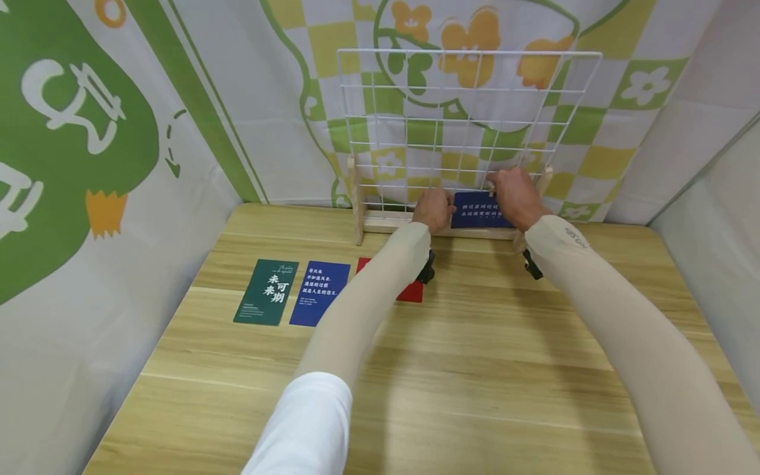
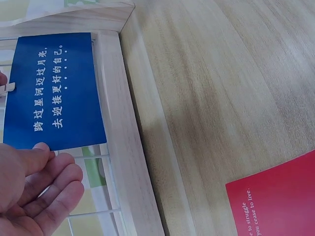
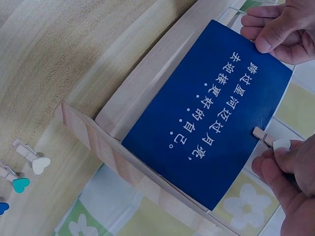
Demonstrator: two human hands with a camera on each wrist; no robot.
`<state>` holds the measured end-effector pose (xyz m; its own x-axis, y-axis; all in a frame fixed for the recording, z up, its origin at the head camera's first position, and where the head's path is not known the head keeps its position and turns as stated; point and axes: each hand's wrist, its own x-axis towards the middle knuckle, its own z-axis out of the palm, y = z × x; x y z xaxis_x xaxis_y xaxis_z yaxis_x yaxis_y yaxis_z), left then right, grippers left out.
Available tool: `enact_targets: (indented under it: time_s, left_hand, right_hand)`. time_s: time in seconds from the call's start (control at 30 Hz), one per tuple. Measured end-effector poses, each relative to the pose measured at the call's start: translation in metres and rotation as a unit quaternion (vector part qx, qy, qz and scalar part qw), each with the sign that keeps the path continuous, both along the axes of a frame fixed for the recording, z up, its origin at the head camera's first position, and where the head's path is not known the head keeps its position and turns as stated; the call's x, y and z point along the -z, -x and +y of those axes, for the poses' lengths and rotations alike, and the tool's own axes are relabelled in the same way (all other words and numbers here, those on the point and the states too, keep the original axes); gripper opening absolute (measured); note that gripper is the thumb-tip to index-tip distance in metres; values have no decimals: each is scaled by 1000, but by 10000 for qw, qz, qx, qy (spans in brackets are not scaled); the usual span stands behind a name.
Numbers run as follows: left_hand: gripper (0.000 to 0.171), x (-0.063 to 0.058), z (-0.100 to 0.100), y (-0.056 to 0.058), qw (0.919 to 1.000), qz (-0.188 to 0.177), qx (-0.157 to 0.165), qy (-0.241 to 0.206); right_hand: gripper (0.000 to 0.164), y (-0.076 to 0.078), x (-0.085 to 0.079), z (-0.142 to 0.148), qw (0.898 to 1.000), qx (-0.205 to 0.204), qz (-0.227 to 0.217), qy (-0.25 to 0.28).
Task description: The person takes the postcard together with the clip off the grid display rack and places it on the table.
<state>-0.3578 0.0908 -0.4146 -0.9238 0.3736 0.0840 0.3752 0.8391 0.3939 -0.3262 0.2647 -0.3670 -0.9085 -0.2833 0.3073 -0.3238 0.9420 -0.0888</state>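
Observation:
A blue card (image 1: 477, 210) with white writing is held against the lower part of a white wire grid (image 1: 469, 51), just above the wooden base bar (image 1: 386, 224). My left hand (image 1: 435, 210) pinches the card's left edge between thumb and fingers; the left wrist view shows its other fingers loosely bent. At the card's top edge, my right hand (image 1: 518, 198) pinches a small wooden clothespin (image 3: 263, 136) by its end with a white heart. The clothespin's tip overlaps the card's edge in the right wrist view.
On the table (image 1: 475, 396) to the left lie a green card (image 1: 266, 292), another blue card (image 1: 317, 290) and a red card (image 1: 410, 292), partly behind my left arm. Several heart clothespins (image 3: 32, 156) lie beyond the stand's right foot (image 3: 133, 162). A patterned curtain (image 1: 320, 132) hangs behind.

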Motion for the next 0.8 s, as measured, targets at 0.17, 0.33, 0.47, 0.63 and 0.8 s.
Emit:
enact_targets:
  time_s: [0.17,0.33,0.47,0.63,0.8]
  left_hand:
    - [24,3,-1,3,10000,20,72,60]
    - [25,3,-1,4,9999,55,133,53]
    - [24,1,-2,3,9998,45,160,63]
    - [22,0,-4,1,9996,91,238,127]
    - [22,-3,-7,0,9987,278,400,148]
  right_hand:
    - [34,0,1,1,10000,-53,47,58]
    - [36,-2,0,1,9999,40,17,144]
    - [37,-4,-2,0,9998,73,18,166]
    - [35,-7,-3,-1,9997,-1,131,196]
    - [35,-8,-5,-1,9996,35,83,268]
